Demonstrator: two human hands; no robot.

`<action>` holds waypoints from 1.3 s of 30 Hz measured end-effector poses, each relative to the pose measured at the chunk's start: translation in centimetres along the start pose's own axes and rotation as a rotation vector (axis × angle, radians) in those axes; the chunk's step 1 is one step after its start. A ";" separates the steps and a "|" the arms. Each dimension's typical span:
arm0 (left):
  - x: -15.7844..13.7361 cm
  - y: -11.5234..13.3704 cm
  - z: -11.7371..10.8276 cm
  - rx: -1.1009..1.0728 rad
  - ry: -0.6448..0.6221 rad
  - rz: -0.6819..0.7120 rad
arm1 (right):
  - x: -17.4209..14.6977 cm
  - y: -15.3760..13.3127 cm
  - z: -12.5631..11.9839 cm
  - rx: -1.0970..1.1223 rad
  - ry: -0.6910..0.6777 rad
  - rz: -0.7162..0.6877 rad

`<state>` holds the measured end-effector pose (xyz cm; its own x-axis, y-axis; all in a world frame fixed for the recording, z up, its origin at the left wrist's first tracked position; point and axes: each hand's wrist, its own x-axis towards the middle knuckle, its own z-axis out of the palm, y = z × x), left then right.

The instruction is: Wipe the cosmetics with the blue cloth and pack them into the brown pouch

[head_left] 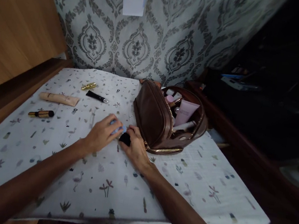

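Note:
Over the middle of the cloth my two hands meet, fingertips close together. My left hand (pixel 102 134) is closed on a small light-blue item (pixel 119 130), mostly covered by the fingers. Closed as well, my right hand (pixel 137 148) grips a small black item (pixel 125 139) with a rounded edge. Their exact kinds, and whether the two are joined, I cannot make out. Just right of my hands stands a brown makeup bag (pixel 151 114), unzipped, with a pink tube (pixel 186 112) and several other cosmetics inside.
On the left of the patterned cloth (pixel 89 192) lie a gold lipstick-like tube (pixel 88 86), a slim black tube (pixel 96 97), a beige squeeze tube (pixel 59 98) and a gold-and-black makeup stick (pixel 41 113). A wooden cabinet (pixel 25 11) borders the left; patterned wallpaper (pixel 136 47) rises behind.

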<state>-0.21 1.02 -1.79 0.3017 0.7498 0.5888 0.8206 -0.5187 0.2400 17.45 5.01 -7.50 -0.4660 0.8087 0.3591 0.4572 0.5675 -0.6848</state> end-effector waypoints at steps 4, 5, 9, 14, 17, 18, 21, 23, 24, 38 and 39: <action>-0.7 -0.5 1.1 0.243 -0.114 0.172 | 0.1 -0.2 -0.1 0.033 -0.003 -0.021; -0.7 -1.0 1.0 0.281 -0.125 0.168 | 0.1 -0.3 -0.2 0.034 -0.006 -0.018; -0.7 -3.6 0.3 0.331 -0.121 -0.007 | 0.1 -0.6 -0.4 0.036 -0.002 -0.011; -0.7 -5.6 -0.1 0.187 -0.144 -0.219 | 0.1 -1.1 -0.9 0.078 -0.010 -0.010; -0.6 -5.9 0.0 0.087 -0.135 -0.269 | 0.0 -1.5 -1.1 0.169 -0.006 0.029; -0.5 -5.9 -0.1 0.064 -0.125 -0.278 | 0.0 -1.6 -1.1 0.217 0.004 0.044; -0.2 -5.6 -0.4 0.011 -0.052 -0.283 | 0.0 -1.9 -1.1 0.368 0.005 0.102; 0.0 -4.9 -0.7 -0.021 0.012 -0.265 | 0.1 -2.0 -1.0 0.459 -0.015 0.143; 0.2 -4.4 -0.9 -0.039 0.036 -0.246 | 0.1 -2.1 -1.0 0.502 -0.025 0.154; 0.1 1.1 -1.5 0.092 0.085 0.176 | -0.4 -2.6 -0.8 0.528 0.028 0.111; -0.3 0.7 -1.5 0.124 0.075 0.183 | -0.3 -2.4 -0.8 0.542 0.036 0.126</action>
<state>-0.42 -0.17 -0.61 0.4177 0.6132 0.6705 0.8105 -0.5849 0.0300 17.07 3.47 -5.49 -0.4023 0.8754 0.2681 0.0482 0.3127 -0.9486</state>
